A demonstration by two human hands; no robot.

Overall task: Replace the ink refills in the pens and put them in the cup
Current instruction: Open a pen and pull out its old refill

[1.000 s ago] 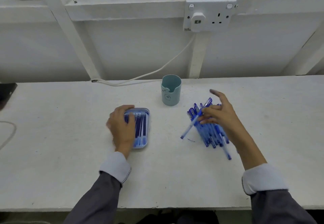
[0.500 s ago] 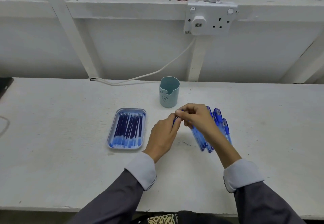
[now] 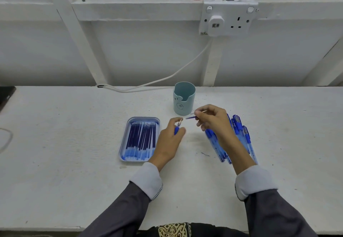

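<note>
The white worktop [image 3: 74, 181] runs the full width of the view. On it, left of centre, lies a pale blue tray [image 3: 123, 144] filled with spare refills [image 3: 142, 138] laid side by side, their dark ends pointing away from the person. To the right lies a heap of pens [image 3: 239, 134], blue-capped and roughly parallel, partly hidden under the right wrist. A teal cup [image 3: 184, 98] stands upright at the back between tray and heap, apart from both.

The left hand [image 3: 168, 140] hovers just right of the tray. Its fingers are curled round a pen barrel [image 3: 176, 130], so that only a short blue stretch and the silvery end show above the thumb and forefinger.

The right hand [image 3: 215, 120] is raised just in front of the cup and over the near end of the heap. Its thumb and fingertips pinch a thin blue refill [image 3: 191, 117], the other fingers loosely bent. The refill sticks out leftward from the fingertips towards the barrel's silvery end, with a small gap between the two.
</note>
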